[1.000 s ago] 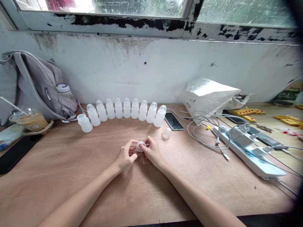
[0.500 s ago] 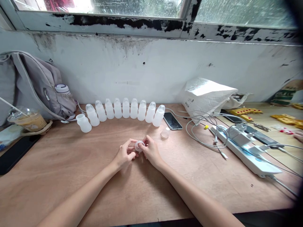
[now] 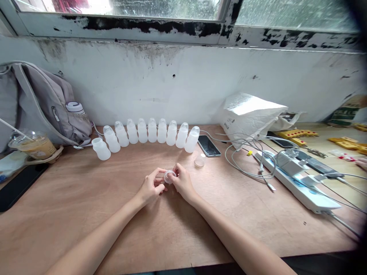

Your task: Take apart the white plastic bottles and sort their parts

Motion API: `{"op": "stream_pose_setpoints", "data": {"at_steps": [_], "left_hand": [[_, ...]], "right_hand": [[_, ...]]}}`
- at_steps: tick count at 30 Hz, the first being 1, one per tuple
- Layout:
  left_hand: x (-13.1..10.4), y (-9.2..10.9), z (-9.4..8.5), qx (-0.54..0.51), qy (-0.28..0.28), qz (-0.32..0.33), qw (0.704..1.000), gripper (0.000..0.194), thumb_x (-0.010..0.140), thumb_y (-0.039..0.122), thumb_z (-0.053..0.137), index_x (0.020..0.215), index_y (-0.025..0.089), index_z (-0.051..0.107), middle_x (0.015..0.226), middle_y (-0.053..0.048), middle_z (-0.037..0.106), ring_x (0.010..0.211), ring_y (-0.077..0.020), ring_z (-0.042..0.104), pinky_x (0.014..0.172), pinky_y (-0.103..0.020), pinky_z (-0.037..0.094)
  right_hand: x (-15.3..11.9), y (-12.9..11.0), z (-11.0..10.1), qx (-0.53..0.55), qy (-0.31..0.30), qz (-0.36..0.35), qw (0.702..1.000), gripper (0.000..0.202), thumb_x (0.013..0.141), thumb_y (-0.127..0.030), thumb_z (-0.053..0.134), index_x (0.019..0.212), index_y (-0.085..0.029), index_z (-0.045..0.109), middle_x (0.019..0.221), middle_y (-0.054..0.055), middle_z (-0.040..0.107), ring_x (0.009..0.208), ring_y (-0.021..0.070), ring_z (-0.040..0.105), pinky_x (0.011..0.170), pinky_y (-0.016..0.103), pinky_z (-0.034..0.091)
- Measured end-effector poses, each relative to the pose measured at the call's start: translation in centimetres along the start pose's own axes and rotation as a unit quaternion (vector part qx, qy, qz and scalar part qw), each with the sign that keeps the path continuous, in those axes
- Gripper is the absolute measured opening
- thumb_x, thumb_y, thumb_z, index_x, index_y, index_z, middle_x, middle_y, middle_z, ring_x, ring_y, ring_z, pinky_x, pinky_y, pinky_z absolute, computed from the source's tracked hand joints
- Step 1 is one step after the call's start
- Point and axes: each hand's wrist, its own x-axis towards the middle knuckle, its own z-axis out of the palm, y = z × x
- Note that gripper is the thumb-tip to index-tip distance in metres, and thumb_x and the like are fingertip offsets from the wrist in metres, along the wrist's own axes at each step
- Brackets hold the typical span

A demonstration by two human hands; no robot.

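Observation:
A whitish screw ring of a baby bottle (image 3: 166, 177) is held between my two hands over the middle of the table. My left hand (image 3: 151, 187) grips its left side, with the fingers curled. Fingers of my right hand (image 3: 182, 184) close on its right side and reach into its opening; whether a teat sits inside, I cannot tell. Beyond my right hand lies a clear bottle cap (image 3: 200, 161). An uncapped frosted baby bottle (image 3: 101, 149) stands at the left end of a curved row of several capped baby bottles (image 3: 162, 131).
A phone (image 3: 209, 146) lies right of the row. Further right are a white bag (image 3: 249, 114), tangled cables (image 3: 237, 166) and a power strip (image 3: 298, 183). At left are a backpack (image 3: 43, 103), an iced drink (image 3: 36, 145) and a dark phone (image 3: 21, 187). Another person's hand shows at the right edge.
Almost nothing differs. My hands keep their hold on the ring, and the view has shifted very slightly.

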Motion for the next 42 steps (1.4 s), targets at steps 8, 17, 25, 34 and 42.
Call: {"op": "stream_pose_setpoints", "data": {"at_steps": [8, 17, 25, 34, 42], "left_hand": [[0.0, 0.2, 0.2, 0.012, 0.024, -0.005, 1.000, 0.026, 0.072, 0.021, 0.050, 0.098, 0.018, 0.050, 0.068, -0.001, 0.067, 0.057, -0.0137, 0.063, 0.046, -0.019, 0.045], [0.0, 0.4, 0.7, 0.047, 0.111, -0.004, 0.993, 0.023, 0.077, 0.036, 0.051, 0.093, 0.019, 0.052, 0.069, -0.001, 0.067, 0.048, -0.0129, 0.060, 0.046, -0.021, 0.046], [-0.1, 0.5, 0.2, 0.129, 0.140, 0.007, 0.982, 0.011, 0.077, 0.031, 0.049, 0.082, 0.021, 0.050, 0.055, 0.004, 0.060, 0.044, -0.0114, 0.055, 0.047, -0.020, 0.041], [-0.1, 0.5, 0.1, 0.204, 0.152, 0.025, 0.967, 0.007, 0.074, 0.026, 0.050, 0.077, 0.021, 0.046, 0.054, 0.005, 0.057, 0.047, -0.0097, 0.050, 0.050, -0.019, 0.037], [0.3, 0.2, -0.7, 0.034, 0.107, -0.010, 0.994, 0.011, 0.074, 0.026, 0.051, 0.082, 0.021, 0.045, 0.056, 0.006, 0.054, 0.043, -0.0085, 0.049, 0.043, -0.018, 0.038]], "right_hand": [[0.1, 0.5, 0.2, 0.002, 0.001, -0.010, 1.000, 0.016, 0.064, -0.020, 0.051, 0.059, -0.021, 0.035, 0.051, -0.007, 0.040, 0.049, 0.0103, 0.037, 0.046, 0.022, 0.028], [-0.5, -0.3, -0.1, 0.045, -0.027, -0.021, 0.998, 0.017, 0.071, -0.029, 0.053, 0.064, -0.022, 0.039, 0.056, -0.004, 0.045, 0.045, 0.0106, 0.043, 0.040, 0.022, 0.032], [-1.0, -0.5, 0.1, 0.042, -0.063, -0.026, 0.997, 0.010, 0.073, -0.027, 0.050, 0.070, -0.021, 0.043, 0.055, -0.004, 0.050, 0.044, 0.0111, 0.047, 0.042, 0.023, 0.036], [-1.3, -0.4, 0.3, 0.070, -0.075, -0.028, 0.994, 0.014, 0.074, -0.028, 0.052, 0.069, -0.020, 0.042, 0.059, -0.005, 0.047, 0.045, 0.0081, 0.043, 0.040, 0.020, 0.037], [-0.8, -0.4, -0.2, 0.301, -0.190, 0.060, 0.932, 0.034, 0.074, -0.039, 0.058, 0.102, -0.023, 0.045, 0.070, -0.004, 0.053, 0.046, 0.0082, 0.051, 0.039, 0.021, 0.042]]}}
